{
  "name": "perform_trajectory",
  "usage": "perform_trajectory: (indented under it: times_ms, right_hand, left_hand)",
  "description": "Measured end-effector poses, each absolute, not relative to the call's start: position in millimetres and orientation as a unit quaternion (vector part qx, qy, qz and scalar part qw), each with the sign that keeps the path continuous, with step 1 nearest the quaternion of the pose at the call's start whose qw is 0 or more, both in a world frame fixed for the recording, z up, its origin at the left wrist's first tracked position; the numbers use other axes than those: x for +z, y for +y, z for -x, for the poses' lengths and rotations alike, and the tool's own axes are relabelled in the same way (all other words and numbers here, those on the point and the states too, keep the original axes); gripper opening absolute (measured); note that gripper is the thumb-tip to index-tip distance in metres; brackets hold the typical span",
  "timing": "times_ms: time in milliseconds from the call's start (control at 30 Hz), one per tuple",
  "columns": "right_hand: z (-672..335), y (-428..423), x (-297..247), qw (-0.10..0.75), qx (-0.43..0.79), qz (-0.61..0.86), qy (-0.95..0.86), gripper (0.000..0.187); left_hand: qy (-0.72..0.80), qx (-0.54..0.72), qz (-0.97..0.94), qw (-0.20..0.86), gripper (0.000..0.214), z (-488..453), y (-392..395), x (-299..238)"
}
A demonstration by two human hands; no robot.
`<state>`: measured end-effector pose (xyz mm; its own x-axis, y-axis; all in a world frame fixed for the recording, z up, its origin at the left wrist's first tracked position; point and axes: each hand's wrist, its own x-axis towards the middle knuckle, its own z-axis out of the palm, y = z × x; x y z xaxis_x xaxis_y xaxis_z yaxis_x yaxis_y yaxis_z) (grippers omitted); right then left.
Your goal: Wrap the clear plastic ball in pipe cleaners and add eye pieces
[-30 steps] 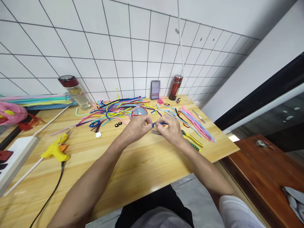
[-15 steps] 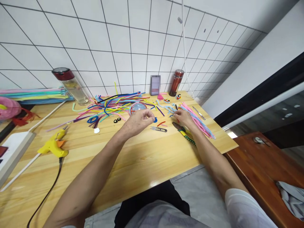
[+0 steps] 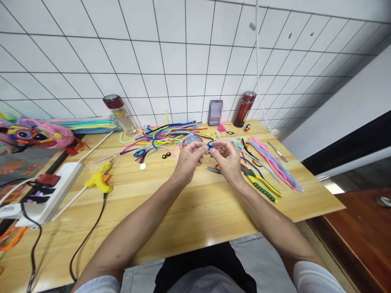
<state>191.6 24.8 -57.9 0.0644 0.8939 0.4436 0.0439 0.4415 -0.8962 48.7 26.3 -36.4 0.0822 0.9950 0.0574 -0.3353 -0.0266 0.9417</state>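
My left hand (image 3: pixel 191 160) and my right hand (image 3: pixel 228 162) meet above the middle of the table, fingertips pinched close together. Between them is a small bent blue pipe cleaner (image 3: pixel 210 145), gripped from both sides; fingers hide part of its shape. Partly covered by my right hand, thread snips (image 3: pixel 213 169) lie on the wood. Pliers with green and yellow handles (image 3: pixel 262 185) rest beside my right wrist. Just behind my left hand sits a round clear container with a red rim (image 3: pixel 192 140).
Loose pipe cleaners (image 3: pixel 161 136) spread along the back, and a pink and blue bundle (image 3: pixel 275 162) lies right. A yellow glue gun (image 3: pixel 100 178) and a power strip (image 3: pixel 56 195) occupy the left. A glass bottle (image 3: pixel 122 116), phone (image 3: pixel 215 113) and red flask (image 3: pixel 244 109) stand near the wall.
My right hand has left the pipe cleaners on the right and come to my left hand. Both now grip the blue piece. The view has swung left.
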Motion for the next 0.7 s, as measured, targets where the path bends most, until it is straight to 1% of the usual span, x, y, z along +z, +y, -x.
perform_trajectory:
  times_ms: [167,333,533,700]
  right_hand:
    - [-195.6,26.8,-64.5,0.61,0.385,0.385,-0.575,0.026]
    - [-199.5,24.7,-68.4,0.552,0.44,0.391,-0.59,0.023]
    - [-198.7,23.1,-74.9,0.508,0.489,0.356,-0.613,0.018]
    - [-198.1,21.8,-75.4,0.477,0.497,0.343,-0.639,0.02]
  left_hand:
    - [0.375,0.56,-0.435,0.597,0.03,-52.9,17.6,-42.4]
    - [0.387,0.527,-0.431,0.622,0.035,-43.0,12.1,-50.9]
    - [0.398,0.495,-0.41,0.655,0.04,-30.0,6.8,-62.8]
    - [0.411,0.449,-0.395,0.689,0.041,-19.1,2.6,-64.8]
